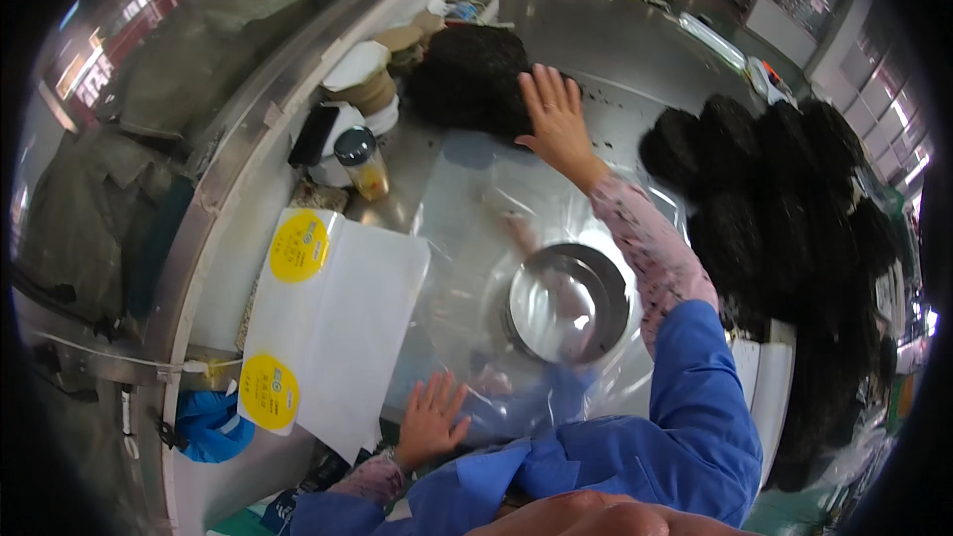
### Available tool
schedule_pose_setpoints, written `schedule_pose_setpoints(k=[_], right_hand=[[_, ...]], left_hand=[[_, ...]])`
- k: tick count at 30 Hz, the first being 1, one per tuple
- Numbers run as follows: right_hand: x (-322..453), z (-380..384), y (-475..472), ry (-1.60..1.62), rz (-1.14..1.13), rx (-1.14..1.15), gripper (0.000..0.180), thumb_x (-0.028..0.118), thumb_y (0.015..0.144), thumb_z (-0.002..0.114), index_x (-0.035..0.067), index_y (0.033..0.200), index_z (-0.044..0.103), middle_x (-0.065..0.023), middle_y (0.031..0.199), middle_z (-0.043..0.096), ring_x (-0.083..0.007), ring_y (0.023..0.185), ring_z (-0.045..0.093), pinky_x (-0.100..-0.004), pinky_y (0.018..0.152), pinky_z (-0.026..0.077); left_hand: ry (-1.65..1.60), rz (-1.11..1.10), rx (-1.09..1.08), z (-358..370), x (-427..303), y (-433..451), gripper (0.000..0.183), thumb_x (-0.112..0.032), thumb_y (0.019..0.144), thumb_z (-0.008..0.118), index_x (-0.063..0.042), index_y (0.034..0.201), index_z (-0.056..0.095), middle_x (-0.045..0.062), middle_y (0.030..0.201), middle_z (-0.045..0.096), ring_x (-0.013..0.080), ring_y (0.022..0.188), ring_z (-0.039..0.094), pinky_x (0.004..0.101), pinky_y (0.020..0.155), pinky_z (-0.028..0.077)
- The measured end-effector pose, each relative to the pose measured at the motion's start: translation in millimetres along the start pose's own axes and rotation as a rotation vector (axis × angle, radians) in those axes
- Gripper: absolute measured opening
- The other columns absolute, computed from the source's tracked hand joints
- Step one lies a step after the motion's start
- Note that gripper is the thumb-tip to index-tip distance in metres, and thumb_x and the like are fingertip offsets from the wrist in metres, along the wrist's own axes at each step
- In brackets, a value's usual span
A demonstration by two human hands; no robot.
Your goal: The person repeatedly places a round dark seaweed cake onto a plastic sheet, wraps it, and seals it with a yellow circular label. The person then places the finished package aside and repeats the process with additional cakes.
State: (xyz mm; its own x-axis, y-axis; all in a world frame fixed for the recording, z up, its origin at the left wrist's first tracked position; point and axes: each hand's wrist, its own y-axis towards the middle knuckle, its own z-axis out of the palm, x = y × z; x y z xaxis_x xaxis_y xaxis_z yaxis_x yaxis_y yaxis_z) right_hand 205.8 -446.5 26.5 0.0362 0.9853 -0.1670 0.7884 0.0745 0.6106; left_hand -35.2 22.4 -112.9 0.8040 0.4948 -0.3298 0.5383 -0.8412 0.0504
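My right hand (555, 115) reaches forward, palm down with fingers apart, at the right side of a dark, rough-textured bundle (473, 78). Whether it touches the bundle I cannot tell. My left hand (433, 417) is spread near the front edge of the work surface, beside white sheets (365, 260) and a clear plastic sheet (454, 238). Neither hand holds anything. A round, shiny metal pan (614, 279) stands on the clear plastic between my arms. Yellow round stickers (299, 246) with writing lie on the white sheets.
Dark bundles (774, 201) are heaped at the right. Along the raised left ledge stand a jar (362, 164) with a dark lid, a black phone-like object (314, 135) and stacked pale discs (357, 67). A white tray (476, 7) sits at the back. A blue cloth-like item (212, 424) hangs at lower left.
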Motion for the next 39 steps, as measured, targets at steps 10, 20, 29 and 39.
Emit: schedule_pose_setpoints(k=[10, 20, 29, 39], right_hand=[[14, 179, 111, -0.326, -0.066, -0.175, 0.046, 0.018, 0.097, 0.055, 0.003, 0.14, 0.052, -0.0192, 0.129, 0.058, -0.0369, 0.131, 0.051, -0.0628, 0.113, 0.035], [-28, -27, 84, 0.127, -0.048, -0.401, 0.069, 0.015, 0.069, 0.079, 0.0, 0.133, 0.056, -0.0222, 0.132, 0.056, -0.0403, 0.131, 0.05, -0.0553, 0.114, 0.036], [-44, -280, -310, -0.13, 0.18, -0.104, 0.083, 0.011, 0.067, 0.084, -0.005, 0.14, 0.048, -0.0261, 0.143, 0.05, -0.0427, 0.145, 0.042, -0.0615, 0.121, 0.029], [10, -306, -527, -0.418, 0.433, 0.368, 0.075, 0.008, 0.078, 0.067, 0.0, 0.149, 0.043, -0.024, 0.145, 0.046, -0.0404, 0.148, 0.036, -0.0593, 0.122, 0.025]], left_hand=[[0.017, -0.01, 0.044, 5, 7, -9, 0.06, -0.045, 0.103, 0.057, -0.014, 0.153, 0.048, 0.018, 0.159, 0.044, 0.0366, 0.145, 0.044, 0.0563, 0.114, 0.037], [0.245, 0.085, -0.098, 37, 26, -30, 0.075, -0.06, 0.093, 0.059, -0.014, 0.152, 0.049, 0.024, 0.157, 0.044, 0.0419, 0.144, 0.044, 0.0624, 0.116, 0.03], [0.217, 0.162, -0.296, 74, 53, -11, 0.066, -0.046, 0.096, 0.054, -0.008, 0.149, 0.051, 0.024, 0.153, 0.048, 0.0423, 0.143, 0.045, 0.0612, 0.117, 0.031], [0.079, 0.19, -0.335, 71, 73, -20, 0.07, -0.04, 0.081, 0.072, -0.005, 0.139, 0.057, 0.019, 0.136, 0.055, 0.0415, 0.127, 0.053, 0.064, 0.113, 0.035]])
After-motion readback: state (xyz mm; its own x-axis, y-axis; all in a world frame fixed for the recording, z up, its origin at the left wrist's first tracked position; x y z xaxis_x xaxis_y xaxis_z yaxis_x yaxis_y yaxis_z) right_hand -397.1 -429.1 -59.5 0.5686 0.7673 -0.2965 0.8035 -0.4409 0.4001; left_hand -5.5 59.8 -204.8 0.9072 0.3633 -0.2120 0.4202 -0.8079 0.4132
